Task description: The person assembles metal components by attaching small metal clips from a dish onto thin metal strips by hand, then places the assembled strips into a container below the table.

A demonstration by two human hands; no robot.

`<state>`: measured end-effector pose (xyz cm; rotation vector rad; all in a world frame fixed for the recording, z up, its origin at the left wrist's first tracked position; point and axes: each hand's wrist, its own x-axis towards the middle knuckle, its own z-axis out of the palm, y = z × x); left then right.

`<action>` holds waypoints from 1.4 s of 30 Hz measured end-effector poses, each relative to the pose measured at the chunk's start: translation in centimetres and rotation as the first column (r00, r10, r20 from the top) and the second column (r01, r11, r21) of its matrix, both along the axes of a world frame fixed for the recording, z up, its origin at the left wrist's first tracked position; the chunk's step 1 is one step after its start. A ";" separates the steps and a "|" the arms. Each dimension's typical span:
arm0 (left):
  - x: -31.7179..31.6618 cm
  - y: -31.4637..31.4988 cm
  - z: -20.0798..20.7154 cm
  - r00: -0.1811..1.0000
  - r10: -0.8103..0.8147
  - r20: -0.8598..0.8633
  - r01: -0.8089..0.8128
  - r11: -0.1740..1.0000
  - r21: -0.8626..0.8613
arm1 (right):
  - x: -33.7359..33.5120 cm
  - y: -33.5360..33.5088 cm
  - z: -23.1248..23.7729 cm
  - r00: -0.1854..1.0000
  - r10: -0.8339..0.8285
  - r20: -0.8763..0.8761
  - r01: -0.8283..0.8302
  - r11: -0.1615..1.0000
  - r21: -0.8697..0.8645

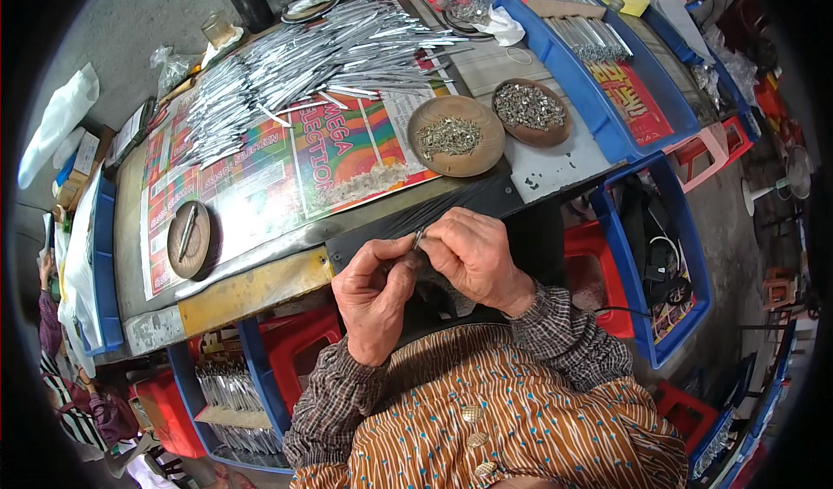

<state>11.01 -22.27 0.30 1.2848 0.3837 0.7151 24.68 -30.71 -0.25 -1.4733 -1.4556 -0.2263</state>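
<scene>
My left hand and my right hand meet just in front of the table edge, their fingertips pinched together. Between them is a small silvery metal piece, mostly covered by the fingers, so its exact kind is hidden. Beyond my hands, a round wooden dish holds small brass-coloured pins. Beside it a second wooden dish is filled with small grey metal parts. A third wooden dish, at the left, has a pen-like metal rod lying in it.
A large heap of thin silvery metal strips covers the table's far side, over a colourful printed sheet. Blue trays stand at the right, one holding metal rods. Below are a blue crate and red stools. Another person's sleeve shows far left.
</scene>
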 end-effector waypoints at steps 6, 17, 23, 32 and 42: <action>0.2 0.0 0.2 0.999 0.007 -0.050 -0.008 1.000 -0.022 | 0.0 -1.1 1.4 0.929 -0.012 -0.371 -0.025 0.995 -0.096; -0.5 0.5 0.0 0.996 -0.009 -0.086 0.008 1.000 -0.019 | 0.4 -0.5 2.3 0.954 -0.115 -0.275 0.068 0.982 -0.175; -0.5 0.5 0.0 0.995 0.041 -0.093 -0.036 0.998 0.058 | 0.5 -0.2 1.8 0.943 -0.236 -0.234 0.177 0.952 -0.249; -0.5 0.2 -0.4 0.999 0.031 -0.045 -0.029 0.998 0.048 | -1.2 0.5 0.1 0.994 -0.013 -0.111 0.009 0.999 -0.034; 0.0 0.0 -0.5 0.994 0.097 -0.042 -0.087 0.978 0.188 | -1.2 1.0 -0.2 0.991 -0.059 -0.117 0.065 0.997 0.048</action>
